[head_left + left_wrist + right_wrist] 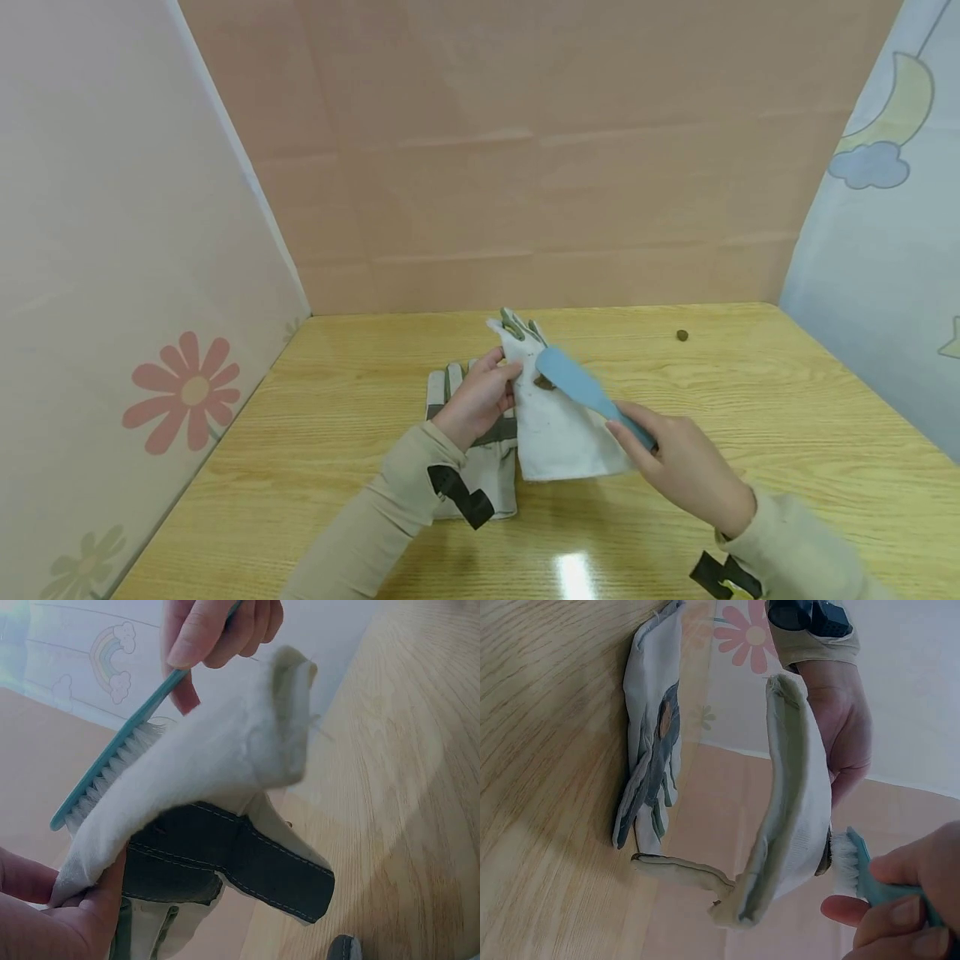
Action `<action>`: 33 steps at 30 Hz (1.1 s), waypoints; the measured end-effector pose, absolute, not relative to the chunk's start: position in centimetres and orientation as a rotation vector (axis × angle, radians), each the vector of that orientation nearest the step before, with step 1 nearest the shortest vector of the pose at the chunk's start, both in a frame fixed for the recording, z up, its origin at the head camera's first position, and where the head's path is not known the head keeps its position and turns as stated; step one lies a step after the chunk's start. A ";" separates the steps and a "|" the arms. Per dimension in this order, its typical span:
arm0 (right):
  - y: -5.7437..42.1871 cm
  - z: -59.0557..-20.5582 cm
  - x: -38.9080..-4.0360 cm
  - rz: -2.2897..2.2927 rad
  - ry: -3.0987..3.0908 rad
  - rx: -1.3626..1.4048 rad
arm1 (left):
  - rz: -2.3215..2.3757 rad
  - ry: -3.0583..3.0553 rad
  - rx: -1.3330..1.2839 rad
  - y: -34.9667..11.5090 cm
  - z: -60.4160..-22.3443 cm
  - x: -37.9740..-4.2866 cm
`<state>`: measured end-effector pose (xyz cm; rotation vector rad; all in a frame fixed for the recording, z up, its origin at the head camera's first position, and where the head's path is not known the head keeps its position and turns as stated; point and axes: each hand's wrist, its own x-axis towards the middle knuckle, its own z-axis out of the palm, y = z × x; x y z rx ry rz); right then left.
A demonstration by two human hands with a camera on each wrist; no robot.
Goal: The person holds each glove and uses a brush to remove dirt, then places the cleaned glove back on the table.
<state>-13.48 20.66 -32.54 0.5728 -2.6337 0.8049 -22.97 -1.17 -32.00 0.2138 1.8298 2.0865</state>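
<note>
Raised glove (562, 450), off-white, is held over the middle of the table, its cuff hanging downward in the head view. Dark stitched panels on it show in the left wrist view, as do the brush's white bristles (112, 769) against the pale fabric and, on the wall, a rainbow drawing (111, 664) that the head view leaves out; the head view gives only the smooth blue back of the brush (577, 385). The right wrist view looks at the cuff's edge, and shows the bristles end-on at a brown patch (823, 855). On the left, the left hand (483, 396) pinches the raised glove's edge, thumb on the near face; on the right, the right hand (686, 462) has its fingers curled round the brush handle. Both beige sleeves carry black straps. Below and left of the raised glove, a second glove (495, 483) lies on the wood-grain table (300, 467); toward the far right rests a small dark round object (682, 335), too small to identify. Round the table stand a left wall with a red flower (195, 390), a plain tan back panel (525, 183), and a right wall with a moon (907, 92) and blue cloud (870, 165).
</note>
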 end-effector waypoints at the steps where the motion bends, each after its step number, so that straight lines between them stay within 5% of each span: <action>1: 20.6 -32.6 -13.5 0.805 -2.633 0.578 | 2.087 1.833 0.213 -1.2 -32.0 -23.0; 33: 20.4 -32.3 -14.1 0.951 -2.666 0.576 | 2.110 1.828 0.217 -1.0 -32.2 -23.0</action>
